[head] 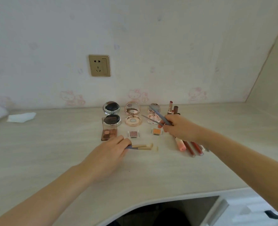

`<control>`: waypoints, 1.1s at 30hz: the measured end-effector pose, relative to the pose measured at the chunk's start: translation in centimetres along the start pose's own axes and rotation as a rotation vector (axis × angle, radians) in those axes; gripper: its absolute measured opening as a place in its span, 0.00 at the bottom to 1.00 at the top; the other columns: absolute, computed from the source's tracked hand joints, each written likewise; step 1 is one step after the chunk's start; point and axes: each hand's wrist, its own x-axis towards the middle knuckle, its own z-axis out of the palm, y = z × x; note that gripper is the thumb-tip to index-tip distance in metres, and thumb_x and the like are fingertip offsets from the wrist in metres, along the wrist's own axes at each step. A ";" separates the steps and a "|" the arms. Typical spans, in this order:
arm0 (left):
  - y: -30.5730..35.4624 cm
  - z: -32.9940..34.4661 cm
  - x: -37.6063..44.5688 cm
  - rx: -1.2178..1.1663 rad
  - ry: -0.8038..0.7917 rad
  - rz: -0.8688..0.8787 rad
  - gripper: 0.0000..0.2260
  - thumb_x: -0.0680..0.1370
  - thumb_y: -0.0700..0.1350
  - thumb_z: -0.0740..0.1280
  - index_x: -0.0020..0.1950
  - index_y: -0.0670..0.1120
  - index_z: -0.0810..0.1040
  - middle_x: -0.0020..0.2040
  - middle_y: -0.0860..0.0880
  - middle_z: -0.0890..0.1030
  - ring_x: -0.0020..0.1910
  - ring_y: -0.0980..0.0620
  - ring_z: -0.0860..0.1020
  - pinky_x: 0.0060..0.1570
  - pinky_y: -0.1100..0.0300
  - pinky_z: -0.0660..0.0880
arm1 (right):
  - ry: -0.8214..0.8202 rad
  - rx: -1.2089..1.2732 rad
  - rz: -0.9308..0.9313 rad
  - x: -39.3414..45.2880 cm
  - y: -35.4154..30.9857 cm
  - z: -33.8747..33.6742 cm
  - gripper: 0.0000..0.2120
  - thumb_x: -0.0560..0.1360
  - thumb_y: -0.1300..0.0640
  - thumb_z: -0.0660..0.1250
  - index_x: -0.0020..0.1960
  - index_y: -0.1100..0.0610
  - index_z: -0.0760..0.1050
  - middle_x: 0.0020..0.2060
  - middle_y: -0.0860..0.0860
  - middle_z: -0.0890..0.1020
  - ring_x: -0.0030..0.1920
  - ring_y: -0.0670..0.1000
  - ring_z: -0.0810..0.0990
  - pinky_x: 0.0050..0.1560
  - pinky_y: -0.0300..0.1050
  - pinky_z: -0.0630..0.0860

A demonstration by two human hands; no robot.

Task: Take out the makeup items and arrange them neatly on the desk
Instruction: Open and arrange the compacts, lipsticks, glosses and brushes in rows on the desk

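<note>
My left hand [109, 154] rests on the desk and holds the blue handles of two small makeup brushes [144, 147], whose bristle ends lie flat pointing right. My right hand [178, 128] grips two thin blue-grey brush handles [157, 115] that stick up and to the left, above a clear compact [153, 118]. At the back stand an open black compact [111, 114] and an open rose-gold compact [132, 114]. In front lie a brown eyeshadow palette [109, 131], a small glitter eyeshadow [133, 134] and a small orange one [157, 131].
Several lip gloss tubes [189, 146] lie under my right forearm, and lipsticks [171, 108] stand by the wall. A white tissue [21, 117] lies at the far left of the desk [53, 152]. A wall socket [99, 65] sits above. The desk's curved front edge [151, 202] is near me.
</note>
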 end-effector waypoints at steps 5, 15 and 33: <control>-1.3 0.9 -0.7 -0.039 -0.079 -0.016 0.09 0.83 0.47 0.55 0.60 0.50 0.73 0.54 0.53 0.72 0.52 0.53 0.73 0.52 0.58 0.70 | -0.027 -0.256 -0.049 1.4 -1.0 2.8 0.08 0.79 0.58 0.59 0.45 0.47 0.72 0.50 0.47 0.80 0.43 0.47 0.78 0.40 0.39 0.73; 0.4 1.6 -1.7 0.120 -0.062 0.030 0.11 0.83 0.48 0.54 0.63 0.51 0.72 0.58 0.54 0.72 0.55 0.52 0.71 0.53 0.58 0.69 | -0.120 -0.283 -0.113 1.3 -1.3 5.2 0.08 0.80 0.58 0.58 0.45 0.47 0.69 0.56 0.48 0.79 0.47 0.48 0.77 0.38 0.34 0.68; 1.3 1.8 -4.7 -0.149 -0.227 0.117 0.22 0.83 0.53 0.52 0.77 0.56 0.57 0.77 0.64 0.52 0.75 0.66 0.44 0.73 0.67 0.41 | -0.179 -0.301 -0.140 1.4 -1.6 7.2 0.14 0.79 0.60 0.59 0.38 0.46 0.64 0.54 0.49 0.80 0.46 0.51 0.78 0.41 0.39 0.71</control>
